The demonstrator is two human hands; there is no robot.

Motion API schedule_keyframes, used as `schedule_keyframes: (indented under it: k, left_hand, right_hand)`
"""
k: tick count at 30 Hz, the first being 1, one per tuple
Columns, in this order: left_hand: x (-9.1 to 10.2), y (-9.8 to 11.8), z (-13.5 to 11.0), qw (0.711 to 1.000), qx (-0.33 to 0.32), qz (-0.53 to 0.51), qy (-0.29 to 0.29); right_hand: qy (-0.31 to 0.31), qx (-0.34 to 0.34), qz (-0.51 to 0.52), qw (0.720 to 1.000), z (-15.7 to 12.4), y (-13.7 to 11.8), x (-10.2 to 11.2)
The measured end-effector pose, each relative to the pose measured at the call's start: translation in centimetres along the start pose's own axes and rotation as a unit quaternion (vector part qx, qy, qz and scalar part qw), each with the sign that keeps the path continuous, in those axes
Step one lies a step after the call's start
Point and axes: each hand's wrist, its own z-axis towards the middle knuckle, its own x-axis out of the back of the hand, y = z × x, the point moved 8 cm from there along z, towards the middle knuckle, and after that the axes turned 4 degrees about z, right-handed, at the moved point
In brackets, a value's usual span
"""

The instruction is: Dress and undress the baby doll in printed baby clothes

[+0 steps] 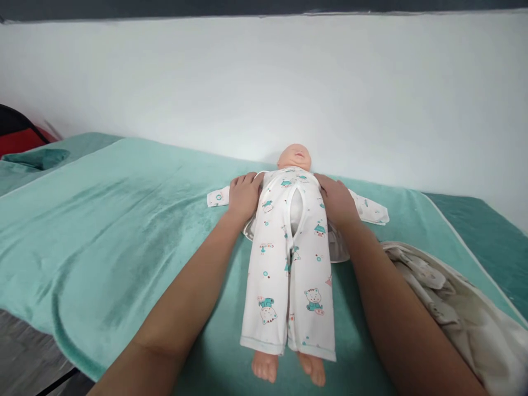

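A baby doll lies on its back, with bare feet showing below the cuffs of white printed baby pants. The pants reach up to its chest, and white cloth shows through the slit at the crotch. A white printed top is under them, its sleeves spread to both sides. At the waist's left edge, my left hand is closed on the pants, over the sleeve. My right hand grips the opposite edge; its fingertips are partly hidden.
A green plush cover is spread under the doll. Crumpled beige and white cloth lies at the right, beside my right forearm. A white wall stands behind, and a black and red item is at far left.
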Motion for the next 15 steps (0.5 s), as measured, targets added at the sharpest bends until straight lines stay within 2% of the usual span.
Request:
schedule_keyframes:
  k: [3, 7, 9, 12, 14, 15]
  left_hand:
    - [0.1, -1.3, 0.2, 0.999, 0.032, 0.034, -0.011]
    - [0.0, -2.9, 0.1, 0.996, 0.083, 0.031, -0.029]
    - [-0.1, -3.2, 0.1, 0.995, 0.095, 0.018, -0.032]
    - [-0.4, -3.3, 0.2, 0.993, 0.112, -0.001, -0.029]
    - [-0.5, -3.4, 0.3, 0.992, 0.12, -0.01, -0.028]
    - [-0.5, -3.3, 0.4, 0.992, 0.121, -0.013, -0.028]
  right_hand:
    - [-0.008, -0.008, -0.044, 0.999, 0.3, 2.1, 0.3]
    - [0.004, -0.09, -0.088, 0.992, 0.0, 5.4, 1.3]
    - [0.023, -0.109, -0.076, 0.991, -0.1, 5.5, 2.0]
    - [0.084, -0.095, 0.014, 0.992, 0.2, 3.0, 3.5]
    - [0.113, -0.065, 0.087, 0.988, 0.9, -0.1, 4.2]
    - [0.107, -0.042, 0.111, 0.987, 1.5, -2.1, 4.1]
